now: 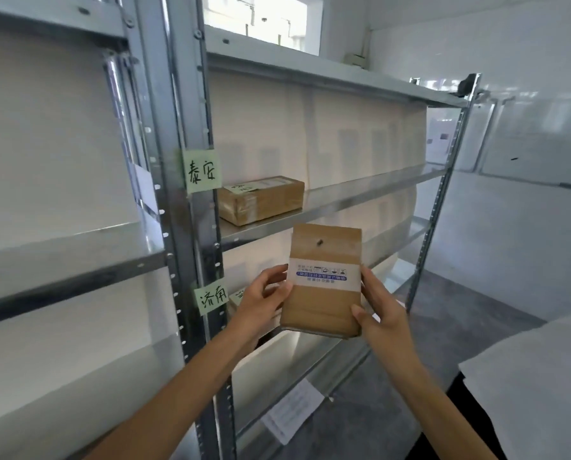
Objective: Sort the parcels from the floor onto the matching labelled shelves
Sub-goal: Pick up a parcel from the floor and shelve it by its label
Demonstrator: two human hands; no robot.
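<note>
I hold a brown cardboard parcel (323, 307) upright in front of the metal shelving, a white printed band across its middle. My left hand (260, 303) grips its left edge and my right hand (380, 310) grips its right edge and lower corner. Another brown parcel (260, 200) with a white label lies on the upper shelf (360, 197). A green note (201, 171) with handwriting marks that shelf on the post. A second green note (212, 296) marks the shelf below, where a labelled parcel (239, 298) shows partly behind my left hand.
Grey metal uprights (191, 227) divide two shelving bays; the left bay's shelf (68, 260) sits at chest height. A white paper sheet (290, 413) hangs on a low shelf edge. White-covered surface (536, 376) at lower right. Grey floor and white walls lie beyond.
</note>
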